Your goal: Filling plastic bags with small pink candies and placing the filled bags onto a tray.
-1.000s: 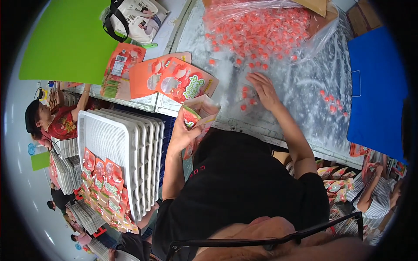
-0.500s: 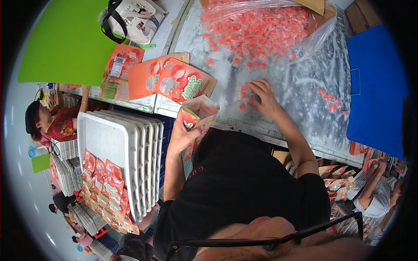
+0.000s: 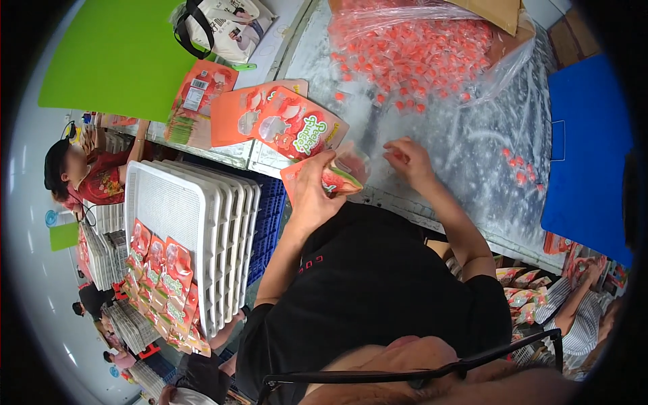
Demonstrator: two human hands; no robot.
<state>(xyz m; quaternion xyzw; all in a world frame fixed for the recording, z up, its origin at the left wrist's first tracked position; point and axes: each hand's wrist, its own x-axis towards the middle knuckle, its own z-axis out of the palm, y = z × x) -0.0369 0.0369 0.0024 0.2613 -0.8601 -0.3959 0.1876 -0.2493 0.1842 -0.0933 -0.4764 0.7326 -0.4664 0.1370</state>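
My left hand point(image 3: 313, 196) grips an open red pouch point(image 3: 343, 181), its mouth tilted toward the table to the right. Just across from that mouth, my right hand point(image 3: 409, 162) is closed over the tabletop, with a bit of red showing at its curled fingers; the rest of what it holds is hidden. A large heap of red candies in clear wrappers point(image 3: 432, 57) lies at the far side, spilling from a clear plastic liner. Flat red pouches point(image 3: 297, 125) overlap on the table beyond my left hand.
Stacked white trays point(image 3: 165, 182) stand at the left, filled pouches point(image 3: 162, 277) on the top one. A blue panel point(image 3: 587, 148) bounds the right side, near a few loose candies point(image 3: 520, 169). A tote bag point(image 3: 233, 27) and green board point(image 3: 115, 54) are far left. Other people work nearby.
My left hand has turned the pouch so its mouth tips rightward. My right hand has curled shut and drawn slightly back; the loose candies beneath it no longer show on the table.
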